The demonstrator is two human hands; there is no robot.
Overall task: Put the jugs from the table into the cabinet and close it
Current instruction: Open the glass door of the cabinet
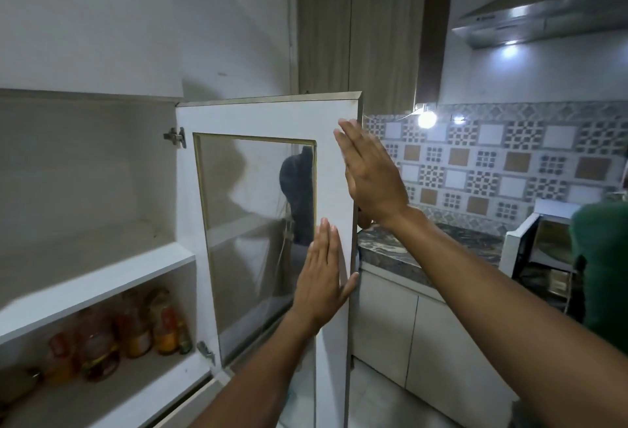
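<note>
The white cabinet [102,268] stands open on the left. Its upper shelf is bare. On the lower shelf stand several jugs and bottles [132,329] with orange and red labels. The cabinet door [265,118], white with a glass pane, is swung out toward me. My left hand [323,274] lies flat with fingers together against the door's free edge, low down, thumb hooked round the edge. My right hand [370,172] is flat against the outer side of the same edge, higher up. Neither hand holds anything.
A dark stone countertop [424,244] with pale lower cabinets [384,329] runs to the right under a patterned tile wall. An open white microwave [540,237] stands on it. A person in a green top [605,257] is at the right edge. A range hood [543,16] hangs above.
</note>
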